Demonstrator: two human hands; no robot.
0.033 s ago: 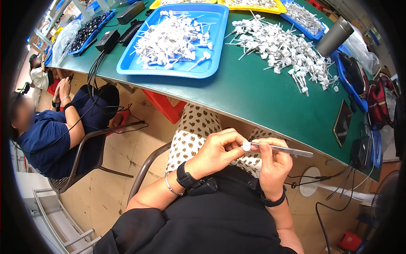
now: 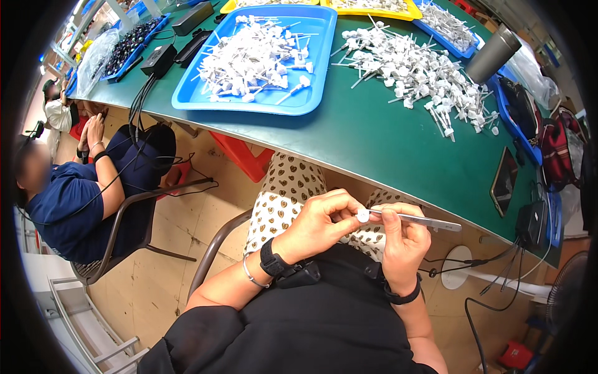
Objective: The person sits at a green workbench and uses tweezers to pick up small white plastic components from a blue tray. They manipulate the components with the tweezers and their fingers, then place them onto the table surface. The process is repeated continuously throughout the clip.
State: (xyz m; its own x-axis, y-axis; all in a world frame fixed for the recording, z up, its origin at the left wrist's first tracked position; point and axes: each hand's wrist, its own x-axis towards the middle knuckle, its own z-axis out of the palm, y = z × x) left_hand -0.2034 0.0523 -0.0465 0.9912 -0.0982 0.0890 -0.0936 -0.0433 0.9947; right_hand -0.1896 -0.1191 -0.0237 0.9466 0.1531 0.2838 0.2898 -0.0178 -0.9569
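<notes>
My left hand (image 2: pixel 324 219) is closed, pinching a small white plastic piece (image 2: pixel 363 215) between thumb and fingers, above my lap. My right hand (image 2: pixel 405 240) grips a slim, flat metal tool (image 2: pixel 436 223), like tweezers or a small knife; its kind cannot be made out. The tool's narrow front end meets the white piece or stops right beside it, while its broad rounded end sticks out to the right. Beyond my hands, similar white pieces with thin stems fill a blue tray (image 2: pixel 316 93). A loose heap of white pieces (image 2: pixel 417 68) lies to its right on the green table (image 2: pixel 374 140).
At the right stand a grey metal cylinder (image 2: pixel 494 54), a phone (image 2: pixel 504 181) and a black adapter (image 2: pixel 531 222) with cables. Yellow trays (image 2: pixel 374 12) line the back. A seated person in dark blue (image 2: pixel 75 206) is at the left, near a red stool (image 2: pixel 246 159).
</notes>
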